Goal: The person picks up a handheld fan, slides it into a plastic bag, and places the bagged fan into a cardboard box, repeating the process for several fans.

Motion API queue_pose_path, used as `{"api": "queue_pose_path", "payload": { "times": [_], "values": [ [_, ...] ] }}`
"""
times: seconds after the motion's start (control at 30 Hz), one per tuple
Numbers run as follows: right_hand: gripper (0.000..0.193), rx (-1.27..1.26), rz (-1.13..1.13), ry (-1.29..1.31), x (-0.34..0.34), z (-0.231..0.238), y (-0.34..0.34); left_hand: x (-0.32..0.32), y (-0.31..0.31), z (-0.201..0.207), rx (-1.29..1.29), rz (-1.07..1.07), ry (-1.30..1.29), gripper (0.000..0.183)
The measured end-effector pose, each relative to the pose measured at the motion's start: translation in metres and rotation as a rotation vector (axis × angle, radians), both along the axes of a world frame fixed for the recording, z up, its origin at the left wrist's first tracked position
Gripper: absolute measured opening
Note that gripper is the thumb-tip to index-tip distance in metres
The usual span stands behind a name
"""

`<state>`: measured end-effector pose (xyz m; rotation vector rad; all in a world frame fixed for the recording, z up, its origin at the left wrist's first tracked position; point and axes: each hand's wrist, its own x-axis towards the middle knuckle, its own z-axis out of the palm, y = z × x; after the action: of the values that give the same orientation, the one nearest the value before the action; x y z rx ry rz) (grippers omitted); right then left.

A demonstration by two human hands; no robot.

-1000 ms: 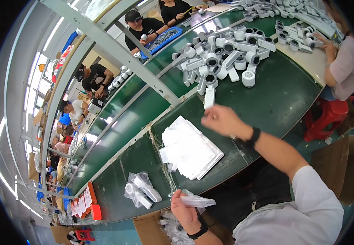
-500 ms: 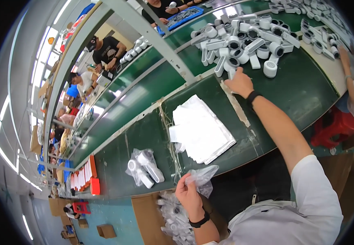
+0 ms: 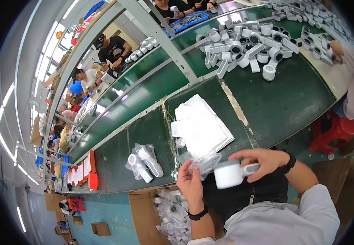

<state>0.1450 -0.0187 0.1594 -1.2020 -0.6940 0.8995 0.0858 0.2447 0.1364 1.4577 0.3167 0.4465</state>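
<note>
My right hand (image 3: 267,161) grips a white handheld device (image 3: 227,175) by its grey handle. The drum-shaped head points left, over my lap, just off the table's near edge. A clear plastic bag (image 3: 205,163) is pinched between the thumb and fingers of my left hand (image 3: 190,181). The device's head is close to the bag but apart from it. Beyond the hands lies a stack of white flat sheets or bags (image 3: 204,128). Left of it, two similar devices in clear bags (image 3: 145,162) rest on the green table (image 3: 283,110).
A big heap of similar devices (image 3: 246,47) covers the table's far right. Below the table, left of my legs, an open carton (image 3: 141,212) holds bagged devices. Red-orange boxes (image 3: 83,169) stand at the left. A co-worker's arm (image 3: 350,61) reaches in beside a red stool (image 3: 334,132).
My right hand has come back from the heap to the table's near edge, bringing a device. My left hand still holds the bag near the same spot.
</note>
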Motion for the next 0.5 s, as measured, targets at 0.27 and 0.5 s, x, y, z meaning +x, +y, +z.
{"api": "queue_pose_path", "payload": {
  "times": [0.27, 0.5],
  "values": [
    [0.112, -0.433, 0.317, -0.371, 0.019, 0.028, 0.018, -0.006, 0.002, 0.01, 0.064, -0.25, -0.033, 0.042],
    [0.086, -0.459, 0.444, -0.309, 0.036, 0.02, 0.036, -0.012, 0.012, 0.022, 0.185, -0.391, -0.002, 0.044]
  ]
}}
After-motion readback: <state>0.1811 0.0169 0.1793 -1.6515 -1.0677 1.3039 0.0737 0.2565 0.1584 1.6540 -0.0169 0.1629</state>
